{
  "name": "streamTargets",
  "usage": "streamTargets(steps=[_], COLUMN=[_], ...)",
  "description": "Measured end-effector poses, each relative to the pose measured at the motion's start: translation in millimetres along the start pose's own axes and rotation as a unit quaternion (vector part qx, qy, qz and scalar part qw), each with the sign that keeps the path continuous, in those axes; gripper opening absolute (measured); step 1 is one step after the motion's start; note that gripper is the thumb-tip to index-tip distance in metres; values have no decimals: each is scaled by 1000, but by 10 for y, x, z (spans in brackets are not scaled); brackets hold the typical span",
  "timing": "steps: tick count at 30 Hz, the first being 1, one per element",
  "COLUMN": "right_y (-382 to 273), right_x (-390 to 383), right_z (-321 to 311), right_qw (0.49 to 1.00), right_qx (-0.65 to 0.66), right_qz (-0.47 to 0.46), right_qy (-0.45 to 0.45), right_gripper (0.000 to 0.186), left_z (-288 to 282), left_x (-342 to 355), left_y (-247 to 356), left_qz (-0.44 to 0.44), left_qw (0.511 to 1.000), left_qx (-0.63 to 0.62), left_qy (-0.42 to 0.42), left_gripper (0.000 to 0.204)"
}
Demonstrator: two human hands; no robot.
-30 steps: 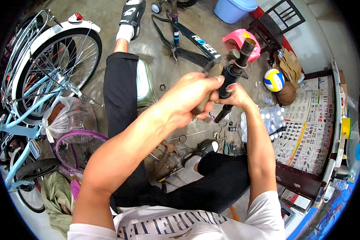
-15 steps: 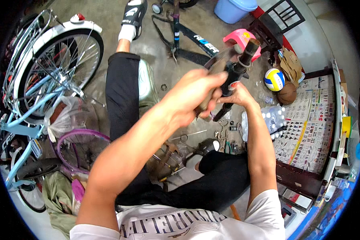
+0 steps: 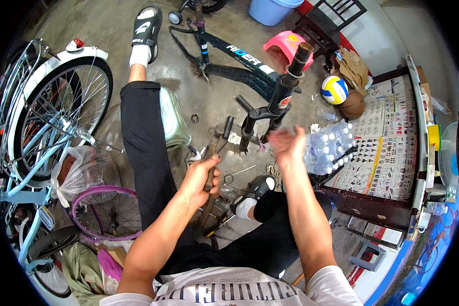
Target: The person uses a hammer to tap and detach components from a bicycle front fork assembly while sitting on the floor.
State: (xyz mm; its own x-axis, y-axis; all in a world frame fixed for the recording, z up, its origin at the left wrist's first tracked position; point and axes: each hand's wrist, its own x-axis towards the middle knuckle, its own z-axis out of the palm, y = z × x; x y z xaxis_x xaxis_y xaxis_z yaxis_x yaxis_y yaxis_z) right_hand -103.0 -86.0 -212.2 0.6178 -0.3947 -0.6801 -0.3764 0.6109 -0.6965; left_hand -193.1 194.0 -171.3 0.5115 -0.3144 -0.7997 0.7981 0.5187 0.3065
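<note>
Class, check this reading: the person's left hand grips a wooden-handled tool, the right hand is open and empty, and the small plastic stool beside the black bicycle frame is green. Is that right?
Not quite. The head view shows the stool beside the black bicycle frame is pink, not green. The rest holds: the left hand grips a wooden-handled tool, and the right hand is open and empty.
</note>
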Motion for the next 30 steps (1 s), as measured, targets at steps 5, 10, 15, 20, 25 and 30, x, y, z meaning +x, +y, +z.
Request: streamTargets(steps=[5, 10, 15, 20, 25, 30], right_y=[13, -6, 50, 58, -4, 34], right_x=[482, 731, 653, 788, 798, 626], right_z=[489, 700, 789, 683, 682, 752], right_qw=[974, 989, 994, 993, 994, 993], right_qx=[161, 76, 60, 50, -1, 62], right_qz=[5, 11, 12, -2, -11, 32], right_qy=[-158, -126, -93, -110, -109, -96], right_gripper=[95, 53, 26, 33, 44, 23], left_z=[5, 29, 147, 1162, 1225, 949], left_x=[-83, -109, 167, 197, -156, 213], left_y=[7, 126, 360, 850, 933, 518], left_qz=[5, 7, 11, 73, 128, 40], left_qw=[999, 999, 999, 995, 978, 998], left_qx=[36, 48, -25, 42, 20, -50], left_qy=[11, 20, 39, -54, -161, 16], left_gripper=[30, 33, 30, 23, 27, 28])
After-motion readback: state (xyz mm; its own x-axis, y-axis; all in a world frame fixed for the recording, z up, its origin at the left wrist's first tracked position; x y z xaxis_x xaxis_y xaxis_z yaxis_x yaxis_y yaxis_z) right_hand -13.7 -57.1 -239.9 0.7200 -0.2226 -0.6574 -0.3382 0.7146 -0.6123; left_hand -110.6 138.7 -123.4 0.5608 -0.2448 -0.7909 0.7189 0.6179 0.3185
